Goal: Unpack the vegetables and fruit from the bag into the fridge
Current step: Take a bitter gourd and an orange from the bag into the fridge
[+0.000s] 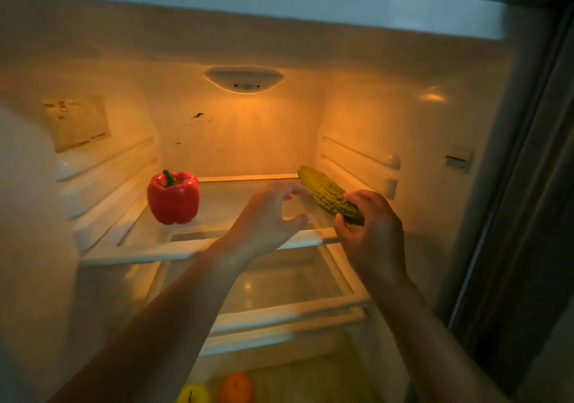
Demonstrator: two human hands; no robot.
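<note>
The right hand (369,234) is closing its fingers and thumb around the near end of a bumpy green bitter gourd (329,194), which is angling away from the hand toward the rear right corner of the fridge's upper glass shelf (217,206). Whether the gourd's far end is resting on the glass or hanging just above it cannot be told.

The left hand (270,213) is reaching in just to the left of the right hand, half open, fingers curved and thumb spread, holding nothing. Its fingertips are lying close to the gourd's middle; contact cannot be confirmed.

A red bell pepper (173,197) is standing upright on the same shelf, stem up, well to the left of the left hand and apart from it.

Below both wrists a lower glass shelf (279,281) is sitting bare. Further below, under the left forearm, an orange fruit (236,387) and a yellow fruit (193,394) are lying side by side in the bottom compartment, partly cut off by the frame edge.

Beyond both hands, the interior lamp housing (243,79) is showing on the rear wall, and the interior is glowing amber.
</note>
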